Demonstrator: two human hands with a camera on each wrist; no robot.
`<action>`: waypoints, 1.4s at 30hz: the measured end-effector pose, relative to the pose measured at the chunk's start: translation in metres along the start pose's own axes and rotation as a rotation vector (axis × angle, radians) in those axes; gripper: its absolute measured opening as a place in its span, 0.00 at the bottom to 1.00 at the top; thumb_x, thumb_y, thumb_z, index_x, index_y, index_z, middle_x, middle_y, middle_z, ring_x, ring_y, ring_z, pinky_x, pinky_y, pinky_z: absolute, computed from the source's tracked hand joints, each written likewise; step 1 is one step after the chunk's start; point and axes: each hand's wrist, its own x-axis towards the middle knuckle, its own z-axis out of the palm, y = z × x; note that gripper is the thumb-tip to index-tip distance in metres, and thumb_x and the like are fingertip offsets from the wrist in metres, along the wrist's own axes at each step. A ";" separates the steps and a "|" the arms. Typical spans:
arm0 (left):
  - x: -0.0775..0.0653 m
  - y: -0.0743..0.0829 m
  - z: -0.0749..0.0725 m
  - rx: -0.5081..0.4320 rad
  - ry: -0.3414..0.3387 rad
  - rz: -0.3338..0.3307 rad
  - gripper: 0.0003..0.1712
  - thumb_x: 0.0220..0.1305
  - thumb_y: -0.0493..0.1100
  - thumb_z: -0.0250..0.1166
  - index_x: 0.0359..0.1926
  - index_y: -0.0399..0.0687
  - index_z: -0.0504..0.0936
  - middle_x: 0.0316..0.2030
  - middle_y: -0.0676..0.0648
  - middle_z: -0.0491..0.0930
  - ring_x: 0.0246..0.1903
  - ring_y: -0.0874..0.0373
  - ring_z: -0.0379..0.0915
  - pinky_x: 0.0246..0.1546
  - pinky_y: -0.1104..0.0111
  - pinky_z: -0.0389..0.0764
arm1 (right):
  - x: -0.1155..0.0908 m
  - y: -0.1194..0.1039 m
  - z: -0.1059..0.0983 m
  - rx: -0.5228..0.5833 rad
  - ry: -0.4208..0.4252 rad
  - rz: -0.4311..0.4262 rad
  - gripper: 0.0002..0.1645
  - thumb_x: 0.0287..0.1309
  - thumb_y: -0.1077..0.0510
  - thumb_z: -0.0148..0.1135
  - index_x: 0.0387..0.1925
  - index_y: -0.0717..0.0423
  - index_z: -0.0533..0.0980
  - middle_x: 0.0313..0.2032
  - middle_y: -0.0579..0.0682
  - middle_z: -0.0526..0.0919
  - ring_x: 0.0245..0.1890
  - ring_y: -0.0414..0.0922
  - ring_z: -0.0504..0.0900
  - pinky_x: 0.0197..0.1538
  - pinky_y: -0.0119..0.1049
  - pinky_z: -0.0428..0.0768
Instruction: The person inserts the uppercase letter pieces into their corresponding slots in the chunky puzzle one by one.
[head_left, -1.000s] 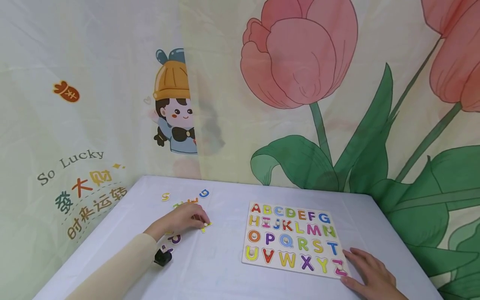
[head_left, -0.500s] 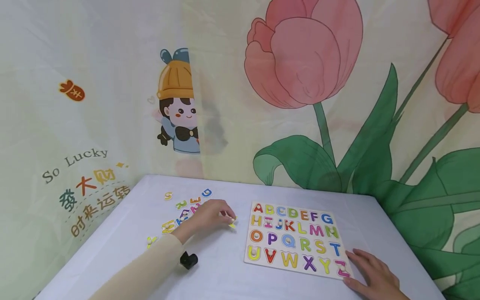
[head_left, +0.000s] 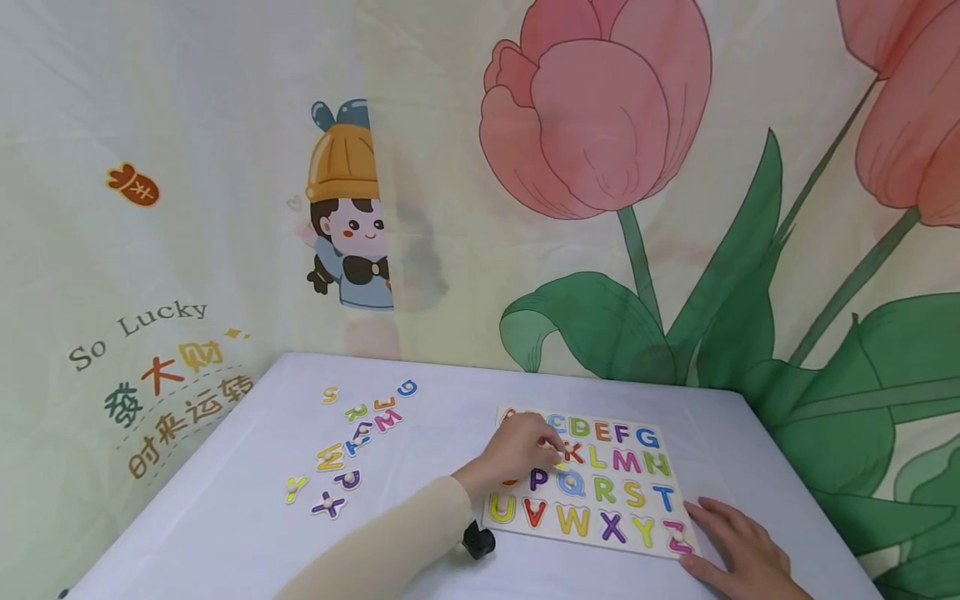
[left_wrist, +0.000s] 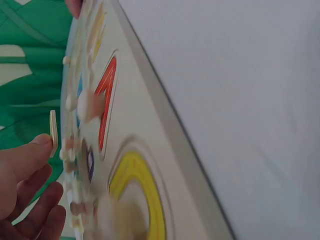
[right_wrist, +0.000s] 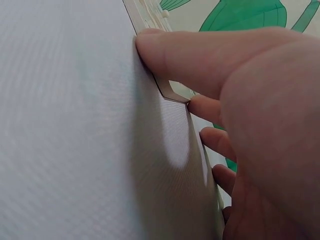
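Observation:
My left hand pinches a small yellow letter piece above the alphabet puzzle board, close to the K and Q. In the left wrist view the letter piece stands edge-on at the thumb tip, so its shape is hidden. Knobbed pieces such as the U sit in the board. My right hand rests at the board's near right corner. Its thumb touches the near edge, and its extended fingers lie along the right side.
Loose letters lie on the white tablecloth to the left, among them a purple X, a yellow Y, a pink M and a blue G. A black block sits at the left sleeve. A printed curtain hangs behind.
My left hand has carried the yellow letter piece rightward from the loose letters to over the board. The right hand has stayed at the board's corner.

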 end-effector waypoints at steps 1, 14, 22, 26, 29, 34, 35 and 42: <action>0.002 0.003 0.004 -0.007 0.003 -0.002 0.04 0.65 0.46 0.78 0.39 0.63 0.93 0.36 0.66 0.83 0.38 0.69 0.72 0.52 0.67 0.76 | 0.000 -0.001 0.000 -0.003 -0.001 -0.003 0.55 0.63 0.27 0.66 0.76 0.59 0.68 0.73 0.70 0.61 0.65 0.80 0.58 0.57 0.89 0.58; 0.027 0.028 0.031 0.012 0.035 -0.002 0.02 0.66 0.45 0.77 0.35 0.60 0.93 0.31 0.64 0.79 0.33 0.71 0.70 0.42 0.75 0.75 | 0.003 0.002 0.001 -0.007 -0.009 -0.003 0.55 0.63 0.26 0.65 0.76 0.59 0.67 0.73 0.70 0.61 0.65 0.81 0.58 0.55 0.90 0.58; 0.032 0.033 0.038 0.040 0.052 -0.027 0.03 0.65 0.45 0.77 0.33 0.58 0.93 0.30 0.62 0.77 0.32 0.70 0.68 0.40 0.74 0.71 | 0.001 0.002 0.001 -0.010 -0.006 -0.007 0.55 0.64 0.26 0.65 0.76 0.59 0.67 0.73 0.69 0.61 0.65 0.82 0.58 0.56 0.89 0.58; 0.033 0.034 0.039 0.020 0.063 -0.072 0.03 0.65 0.46 0.77 0.33 0.58 0.93 0.29 0.62 0.75 0.31 0.69 0.67 0.39 0.72 0.69 | 0.002 0.002 0.001 -0.012 -0.004 -0.007 0.55 0.64 0.26 0.65 0.76 0.59 0.67 0.74 0.69 0.61 0.65 0.81 0.58 0.56 0.89 0.59; 0.032 0.034 0.040 -0.020 0.067 -0.113 0.03 0.65 0.47 0.78 0.33 0.59 0.93 0.29 0.62 0.74 0.31 0.68 0.66 0.41 0.70 0.69 | 0.002 0.003 0.001 -0.016 0.000 -0.008 0.55 0.63 0.25 0.65 0.76 0.58 0.68 0.74 0.69 0.61 0.65 0.81 0.59 0.56 0.89 0.59; 0.030 0.037 0.041 -0.093 0.077 -0.176 0.02 0.63 0.48 0.79 0.34 0.61 0.94 0.31 0.61 0.77 0.33 0.68 0.67 0.44 0.67 0.70 | 0.003 0.004 0.002 -0.035 0.016 -0.023 0.55 0.63 0.26 0.66 0.76 0.59 0.68 0.73 0.70 0.62 0.64 0.79 0.60 0.55 0.88 0.61; 0.030 0.037 0.041 -0.099 0.077 -0.184 0.02 0.63 0.48 0.80 0.34 0.61 0.94 0.32 0.61 0.77 0.33 0.68 0.67 0.45 0.67 0.70 | 0.003 0.004 0.002 -0.036 0.019 -0.026 0.55 0.62 0.26 0.67 0.76 0.59 0.68 0.73 0.70 0.62 0.64 0.79 0.61 0.55 0.88 0.61; 0.027 0.040 0.040 -0.102 0.067 -0.207 0.02 0.61 0.48 0.80 0.33 0.62 0.94 0.34 0.61 0.76 0.35 0.67 0.67 0.48 0.65 0.70 | 0.002 0.002 0.001 -0.016 0.017 -0.014 0.54 0.62 0.27 0.67 0.76 0.58 0.68 0.73 0.69 0.61 0.65 0.78 0.59 0.56 0.88 0.60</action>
